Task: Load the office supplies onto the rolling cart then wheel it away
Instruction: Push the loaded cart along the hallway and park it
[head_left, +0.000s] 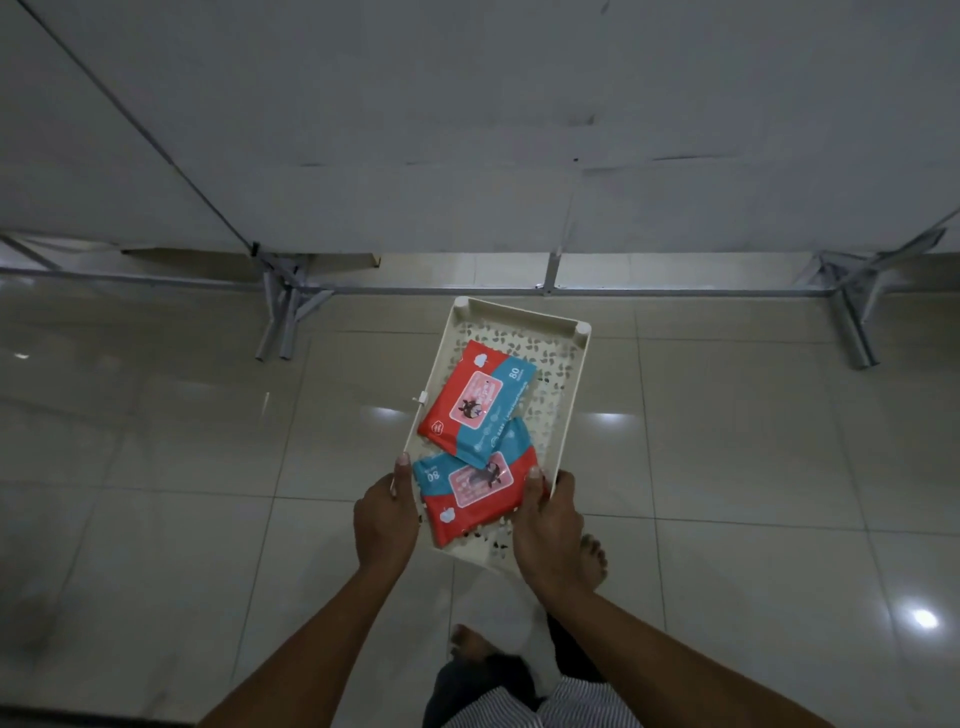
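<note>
A cream plastic tray (571, 364) with a perforated bottom hangs in front of me above the tiled floor. Two red-and-blue packs of wet wipes lie in it: one pack (475, 402) in the middle, the other pack (475, 496) at the near end, partly under the first. My left hand (384, 519) grips the tray's left rim near the near corner. My right hand (548, 519) grips the right rim, its thumb lying over the edge of the near pack. No cart shows in this view.
White partition panels on grey metal frames (291, 312) stand ahead, their legs (857, 332) splayed on the glossy tiled floor (156, 467). My bare feet (592, 561) are below the tray. Open floor lies to the left and right.
</note>
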